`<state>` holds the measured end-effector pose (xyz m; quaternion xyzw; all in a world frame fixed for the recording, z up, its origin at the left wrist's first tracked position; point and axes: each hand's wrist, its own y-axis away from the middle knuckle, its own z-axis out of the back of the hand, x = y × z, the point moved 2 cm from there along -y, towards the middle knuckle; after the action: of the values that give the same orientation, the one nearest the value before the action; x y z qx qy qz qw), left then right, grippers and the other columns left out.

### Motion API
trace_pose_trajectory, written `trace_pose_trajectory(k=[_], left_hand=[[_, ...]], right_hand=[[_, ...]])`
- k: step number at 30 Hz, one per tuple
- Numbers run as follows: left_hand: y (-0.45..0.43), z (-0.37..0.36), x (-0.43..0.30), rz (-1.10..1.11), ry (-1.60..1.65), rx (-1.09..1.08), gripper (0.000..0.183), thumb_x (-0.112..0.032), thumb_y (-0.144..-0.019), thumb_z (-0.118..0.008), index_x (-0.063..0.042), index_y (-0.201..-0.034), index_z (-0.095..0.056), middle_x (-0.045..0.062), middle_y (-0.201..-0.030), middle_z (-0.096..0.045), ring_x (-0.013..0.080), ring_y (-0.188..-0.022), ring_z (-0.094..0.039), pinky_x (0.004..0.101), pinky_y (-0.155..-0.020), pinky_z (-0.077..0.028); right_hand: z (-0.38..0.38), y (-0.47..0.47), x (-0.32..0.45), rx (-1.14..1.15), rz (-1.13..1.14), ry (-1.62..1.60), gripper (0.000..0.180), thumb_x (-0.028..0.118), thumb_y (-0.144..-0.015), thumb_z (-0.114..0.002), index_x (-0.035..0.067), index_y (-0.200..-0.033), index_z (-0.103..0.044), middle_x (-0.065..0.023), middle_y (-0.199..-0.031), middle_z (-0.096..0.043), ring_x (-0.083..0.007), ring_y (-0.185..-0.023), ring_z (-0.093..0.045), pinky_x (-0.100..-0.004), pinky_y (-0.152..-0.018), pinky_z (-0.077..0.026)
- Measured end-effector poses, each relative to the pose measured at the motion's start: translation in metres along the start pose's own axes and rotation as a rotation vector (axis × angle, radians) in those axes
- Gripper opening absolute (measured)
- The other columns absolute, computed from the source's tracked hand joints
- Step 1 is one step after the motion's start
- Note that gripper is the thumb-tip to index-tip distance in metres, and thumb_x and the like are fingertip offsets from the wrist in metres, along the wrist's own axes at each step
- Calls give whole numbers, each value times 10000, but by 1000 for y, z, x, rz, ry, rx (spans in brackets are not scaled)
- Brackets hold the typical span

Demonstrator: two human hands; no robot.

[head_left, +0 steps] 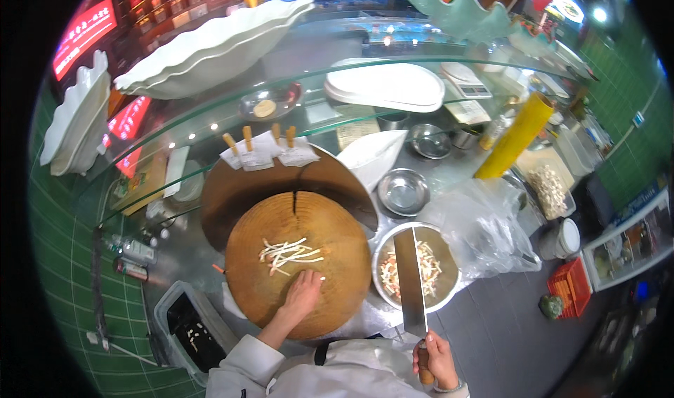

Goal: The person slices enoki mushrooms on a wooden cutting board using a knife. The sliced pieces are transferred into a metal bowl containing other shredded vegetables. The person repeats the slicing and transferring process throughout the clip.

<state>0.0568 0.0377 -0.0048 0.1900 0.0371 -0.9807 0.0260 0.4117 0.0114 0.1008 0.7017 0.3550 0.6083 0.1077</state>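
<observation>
My right hand (439,358) grips the wooden handle of a Chinese cleaver (410,282). Its broad blade extends over a metal bowl (452,287) of short white and reddish cut pieces (434,271), hiding part of them. On a thick round wooden chopping block (337,229) lies a small pile of long thin white strips (292,253), which look like a vegetable or mushroom stems. Just below the pile, my left hand (305,292) rests on the wood with curled fingers. A tiny white bit shows at its fingertips; whether they pinch it is not clear.
A curved metal sheet (226,203) with clipped paper slips stands behind the block. At lower left is a black-lined plastic bin (181,324) with scraps. A clear plastic bag (484,224), an empty steel bowl (404,190) and a yellow tube (516,135) stand right. A glass shelf (316,116) spans the back.
</observation>
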Motion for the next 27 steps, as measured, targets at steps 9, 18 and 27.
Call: trace_pose_trajectory(k=[9,18,27], left_hand=[[-66,-46,-98,201,1076,312,477,-204,-927,-690,-22,-1327,-504,177,-1284,-604,223,-1056,-640,329,-856,-537],[-31,0,-39,-21,355,-221,355,-152,-911,-622,-59,-1252,-582,124,-1346,-520,315,-1224,-512,444,-997,-456],[-9,44,57,-13,-271,-321,238,-140,-825,-687,-83,-1055,-664,80,-1099,-574,290,-1095,-514,451,-918,-424]], right_hand=[[19,21,13,-223,122,-68,412,317,-1079,-381,59,-1377,-501,-78,-691,-567,-155,-506,-558,-291,-491,-482],[-16,32,27,-248,60,39,374,370,-1056,-444,88,-818,-507,-1,-552,-452,-105,-409,-423,-254,-384,-372],[-47,5,37,23,-67,270,426,408,-1038,-463,78,-785,-555,17,-571,-488,-89,-442,-432,-260,-407,-312]])
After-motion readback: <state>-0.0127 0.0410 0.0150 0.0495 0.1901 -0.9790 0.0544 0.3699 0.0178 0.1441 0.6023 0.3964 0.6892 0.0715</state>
